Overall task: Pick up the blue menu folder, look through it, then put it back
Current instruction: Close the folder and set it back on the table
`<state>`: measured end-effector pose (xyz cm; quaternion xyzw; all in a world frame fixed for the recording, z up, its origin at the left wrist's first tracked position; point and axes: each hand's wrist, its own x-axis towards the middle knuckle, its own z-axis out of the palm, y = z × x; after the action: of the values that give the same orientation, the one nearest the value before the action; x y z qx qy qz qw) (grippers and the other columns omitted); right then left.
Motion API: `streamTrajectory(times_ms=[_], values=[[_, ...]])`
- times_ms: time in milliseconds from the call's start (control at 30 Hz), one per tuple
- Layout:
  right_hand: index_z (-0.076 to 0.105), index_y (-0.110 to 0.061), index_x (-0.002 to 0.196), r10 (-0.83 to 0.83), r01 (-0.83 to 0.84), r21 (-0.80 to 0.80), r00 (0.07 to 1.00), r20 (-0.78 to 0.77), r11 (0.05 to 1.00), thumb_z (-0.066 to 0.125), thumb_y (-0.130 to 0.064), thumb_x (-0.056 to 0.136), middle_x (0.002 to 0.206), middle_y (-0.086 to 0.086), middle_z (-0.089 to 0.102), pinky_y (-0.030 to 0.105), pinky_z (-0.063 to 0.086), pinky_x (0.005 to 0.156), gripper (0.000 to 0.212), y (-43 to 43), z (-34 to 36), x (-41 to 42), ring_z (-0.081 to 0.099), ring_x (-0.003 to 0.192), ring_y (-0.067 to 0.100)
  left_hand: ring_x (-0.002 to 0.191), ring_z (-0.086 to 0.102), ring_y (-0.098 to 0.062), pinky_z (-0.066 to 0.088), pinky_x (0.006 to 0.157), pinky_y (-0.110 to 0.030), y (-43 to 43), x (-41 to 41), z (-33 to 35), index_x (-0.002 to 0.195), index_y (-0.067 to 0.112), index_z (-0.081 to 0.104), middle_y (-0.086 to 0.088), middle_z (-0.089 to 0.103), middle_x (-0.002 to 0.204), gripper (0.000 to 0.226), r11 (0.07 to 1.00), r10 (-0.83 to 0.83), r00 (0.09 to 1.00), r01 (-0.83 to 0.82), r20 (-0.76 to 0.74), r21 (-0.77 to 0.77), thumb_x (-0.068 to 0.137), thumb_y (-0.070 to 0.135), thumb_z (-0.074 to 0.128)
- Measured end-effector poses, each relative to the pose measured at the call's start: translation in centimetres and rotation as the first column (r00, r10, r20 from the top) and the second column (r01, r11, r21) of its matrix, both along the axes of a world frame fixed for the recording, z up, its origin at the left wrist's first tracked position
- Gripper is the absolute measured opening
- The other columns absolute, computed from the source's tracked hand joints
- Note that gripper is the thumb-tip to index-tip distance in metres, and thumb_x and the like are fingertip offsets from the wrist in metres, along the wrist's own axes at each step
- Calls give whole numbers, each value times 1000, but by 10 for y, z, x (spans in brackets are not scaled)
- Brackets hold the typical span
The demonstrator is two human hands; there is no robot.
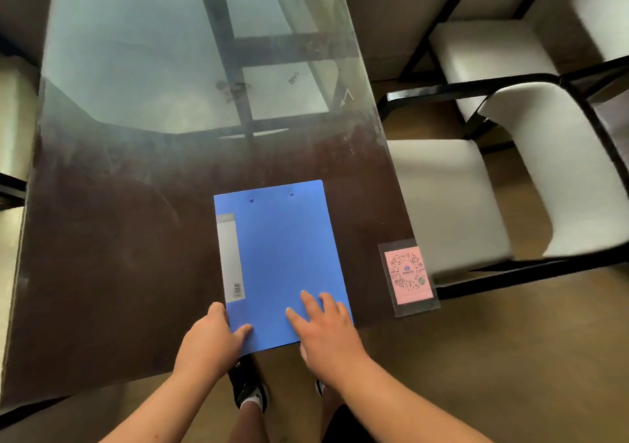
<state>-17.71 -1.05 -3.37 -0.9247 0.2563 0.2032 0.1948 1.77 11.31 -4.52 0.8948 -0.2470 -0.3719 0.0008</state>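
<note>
Resting closed at the near edge of the glass-topped table (136, 272), the flat blue plastic menu folder (282, 258) looks ready for lifting or just replaced; your left hand (212, 337) grasps its near-left corner, your right hand (326, 327) lies flat, released, on the cover

This looks like a small restaurant or café dining room. A glass-topped table (190, 78) carries a blue menu folder (286, 255) near its front edge and, to the right, a pink QR-code card (407, 275) in a clear sleeve. White-cushioned, black-framed chairs (510, 184) line the right side.
</note>
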Motion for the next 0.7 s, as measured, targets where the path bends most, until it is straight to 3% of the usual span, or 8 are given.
streamTrajectory(times_ms=[100,233,700], values=[[30,-26,163,-42,42,9,998,-53,999,57,-18,102,174,16,16,63,23,119,68,-2,0,-6,19,151,50,70,67,-10,47,51,-28,-8,-4,2,93,28,44,9,65,88,39,1000,-21,1000,21,1,6,93,56,71],[26,-26,165,-62,64,18,994,-85,998,55,-16,104,175,15,11,64,19,121,69,-15,6,-15,13,153,49,72,67,-11,48,52,-30,-25,-13,5,95,25,46,8,66,90,39,999,-47,999,47,-14,7,94,54,71],[29,-26,164,-132,132,0,989,-69,991,54,-17,105,175,15,12,66,16,123,64,-42,8,-46,11,155,48,78,72,-19,62,65,-39,-61,-40,6,99,21,50,2,69,93,39,999,-31,996,29,-87,-23,93,51,74]])
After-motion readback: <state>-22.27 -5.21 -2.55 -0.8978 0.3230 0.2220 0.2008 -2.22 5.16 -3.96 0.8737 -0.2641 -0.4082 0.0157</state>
